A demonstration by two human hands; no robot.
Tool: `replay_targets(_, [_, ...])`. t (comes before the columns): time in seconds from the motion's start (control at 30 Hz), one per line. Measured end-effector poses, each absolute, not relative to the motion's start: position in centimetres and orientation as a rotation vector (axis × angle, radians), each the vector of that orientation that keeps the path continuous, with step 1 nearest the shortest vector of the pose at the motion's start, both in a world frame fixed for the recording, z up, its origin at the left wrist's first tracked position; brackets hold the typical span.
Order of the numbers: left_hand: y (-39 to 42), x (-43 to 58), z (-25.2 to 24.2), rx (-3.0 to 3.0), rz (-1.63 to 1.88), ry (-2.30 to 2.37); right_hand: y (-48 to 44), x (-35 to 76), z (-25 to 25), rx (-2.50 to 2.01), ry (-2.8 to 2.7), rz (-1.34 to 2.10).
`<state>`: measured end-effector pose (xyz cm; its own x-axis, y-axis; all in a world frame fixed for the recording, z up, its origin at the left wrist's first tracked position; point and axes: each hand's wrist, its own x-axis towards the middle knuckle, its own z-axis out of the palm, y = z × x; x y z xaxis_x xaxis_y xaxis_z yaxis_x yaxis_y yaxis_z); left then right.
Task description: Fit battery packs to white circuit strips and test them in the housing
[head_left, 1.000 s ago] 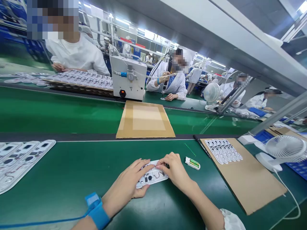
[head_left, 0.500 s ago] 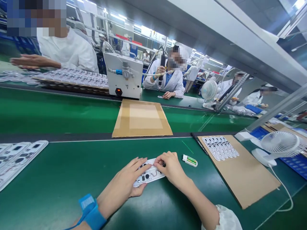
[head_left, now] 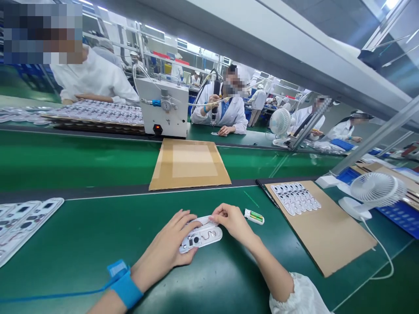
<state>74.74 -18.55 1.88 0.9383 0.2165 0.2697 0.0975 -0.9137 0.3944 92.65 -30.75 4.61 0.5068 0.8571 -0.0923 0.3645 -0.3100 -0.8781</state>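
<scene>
Two long white plastic housings lie side by side on the green bench. The nearer housing [head_left: 204,240] has round ends and shows a black round part, small dark components and a thin red wire. My left hand [head_left: 172,235] grips the pair at the left, thumb along the near edge and fingers over the top. My right hand [head_left: 231,220] pinches the right end of the farther housing [head_left: 206,220], which is partly covered by my fingers. A blue wrist strap [head_left: 126,285] circles my left wrist. Right of my hands lies a white battery holder [head_left: 254,216] with green cells.
More housings stand at left [head_left: 29,222] and on a cardboard sheet [head_left: 327,235] at right. A white fan [head_left: 376,192] stands beyond it. Another cardboard sheet [head_left: 190,165] bridges the far channel. Across it, a co-worker [head_left: 225,109] holds a powered driver beside a grey machine [head_left: 163,109].
My right hand has shifted off the nearer housing, so its right end now shows, and pinches the farther one. My left hand keeps its grip. The view has shifted slightly.
</scene>
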Motion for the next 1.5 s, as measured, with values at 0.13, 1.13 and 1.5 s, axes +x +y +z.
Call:
replay_targets(0.13, [-19.8, 76.3, 3.0, 2.612, 0.65, 0.427, -30.7, 92.5, 4.3, -1.73, -0.986, 0.781])
replay_targets(1.13, [-20.1, 78.7, 2.7, 2.345, 0.602, 0.654, -30.4, 92.5, 4.0, -1.922, -1.221, 0.485])
replay_targets(1.5, [-20.1, 78.6, 2.9, 2.33, 0.585, 0.672, -30.5, 92.8, 3.9, -1.929, -1.25, 0.522])
